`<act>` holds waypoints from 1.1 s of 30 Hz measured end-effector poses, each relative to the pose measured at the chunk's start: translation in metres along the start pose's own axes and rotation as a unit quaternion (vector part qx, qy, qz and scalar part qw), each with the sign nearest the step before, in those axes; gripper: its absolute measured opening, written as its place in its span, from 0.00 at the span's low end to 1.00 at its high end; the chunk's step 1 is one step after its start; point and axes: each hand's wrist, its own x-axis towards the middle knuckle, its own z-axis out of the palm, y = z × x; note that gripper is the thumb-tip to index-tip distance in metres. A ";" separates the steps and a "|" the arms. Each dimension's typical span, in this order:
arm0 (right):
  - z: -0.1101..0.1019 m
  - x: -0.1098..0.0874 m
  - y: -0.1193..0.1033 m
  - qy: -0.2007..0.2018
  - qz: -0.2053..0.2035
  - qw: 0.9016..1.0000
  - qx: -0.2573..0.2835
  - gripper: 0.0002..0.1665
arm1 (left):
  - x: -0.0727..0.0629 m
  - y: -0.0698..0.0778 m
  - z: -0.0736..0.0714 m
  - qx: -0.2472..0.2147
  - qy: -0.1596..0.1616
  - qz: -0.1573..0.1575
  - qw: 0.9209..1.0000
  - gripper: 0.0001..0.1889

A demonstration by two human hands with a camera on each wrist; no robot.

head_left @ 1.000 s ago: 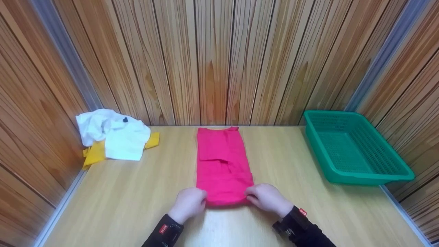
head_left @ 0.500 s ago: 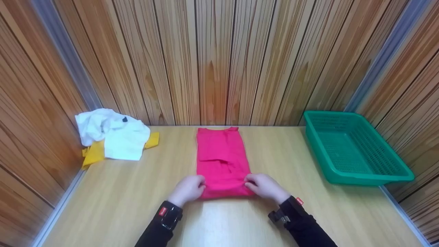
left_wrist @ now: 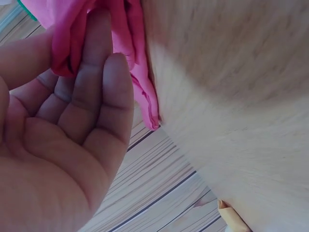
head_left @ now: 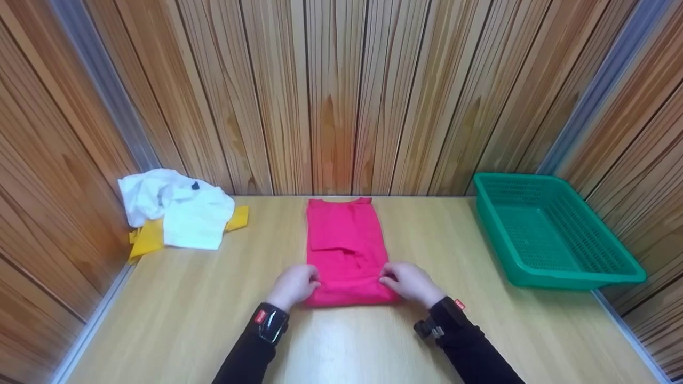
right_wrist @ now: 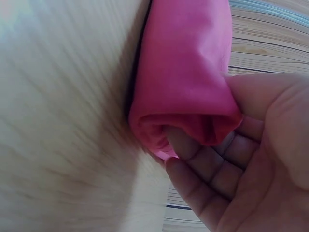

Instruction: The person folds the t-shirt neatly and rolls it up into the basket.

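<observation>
A bright pink shirt point(head_left: 341, 229), folded into a long strip, lies in the middle of the table, its near end doubled over. At that fold's left corner my left hand point(head_left: 294, 285) pinches the cloth. Thumb and fingers grip a hanging edge of pink fabric point(left_wrist: 63, 63) in the left wrist view. On the opposite corner my right hand point(head_left: 413, 282) pinches the same fold. From the right wrist, the pink roll point(right_wrist: 188, 63) shows its open end, with a finger tucked inside and the thumb over the top.
A green plastic basket point(head_left: 507, 245) stands at the right, against the back wall. At the far left, a white garment point(head_left: 195, 221) lies heaped on a yellow cloth point(head_left: 148, 242). Wood-panelled walls point(head_left: 336, 106) enclose the table point(head_left: 187, 304) at the back and sides.
Both hands have moved away from the body, carrying the shirt's near end up and over, so the strip is shorter. The basket and the heaped clothes stay put.
</observation>
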 end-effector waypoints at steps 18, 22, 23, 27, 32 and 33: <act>0.008 0.005 0.004 0.012 -0.018 0.998 -0.061 0.08 | 0.004 0.001 0.009 0.069 0.025 0.009 0.997 0.10; 0.009 0.006 0.004 0.013 -0.012 0.997 -0.071 0.09 | 0.004 0.000 0.012 0.081 0.031 0.011 0.996 0.11; 0.010 0.006 0.003 0.013 -0.010 0.997 -0.075 0.09 | 0.004 0.000 0.013 0.085 0.032 0.010 0.996 0.11; 0.011 0.006 0.002 0.019 -0.010 0.996 -0.086 0.10 | 0.004 0.000 0.015 0.094 0.032 0.006 0.995 0.11; 0.013 0.005 0.003 0.028 -0.008 0.996 -0.088 0.10 | 0.004 0.000 0.016 0.098 0.039 0.007 0.994 0.12; 0.014 0.005 0.004 0.031 -0.007 0.996 -0.087 0.11 | 0.003 0.000 0.017 0.099 0.040 0.006 0.994 0.12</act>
